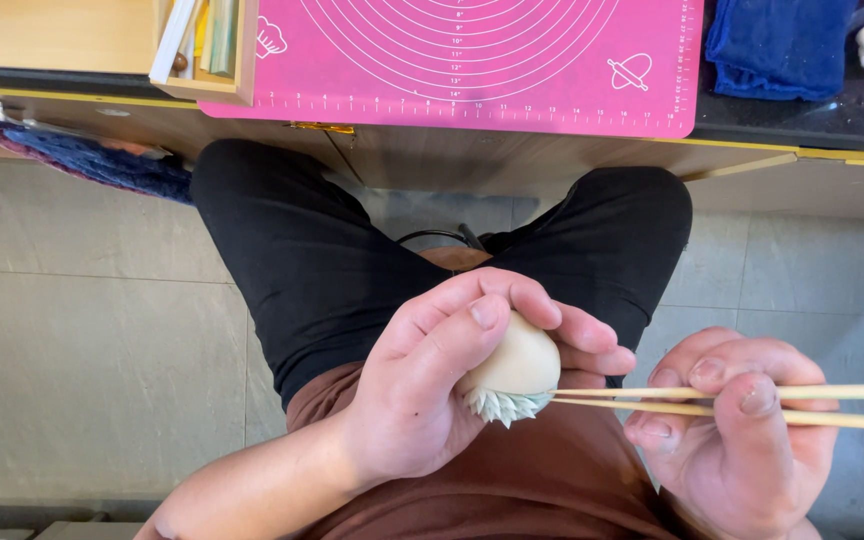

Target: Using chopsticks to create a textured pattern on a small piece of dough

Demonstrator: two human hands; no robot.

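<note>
Left hand (442,380) cupping dough ball (517,365), chopsticks (732,400) touching

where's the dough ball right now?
Head view, centre frame: the dough ball sits cupped in the left hand over the person's lap, with the chopsticks in the right hand touching its spiky lower edge.

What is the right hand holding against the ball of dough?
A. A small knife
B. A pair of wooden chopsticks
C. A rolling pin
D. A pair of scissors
B: the right hand grips a pair of wooden chopsticks whose tips meet the spiky lower edge of the pale ball of dough, which the left hand cradles above the lap.
</note>
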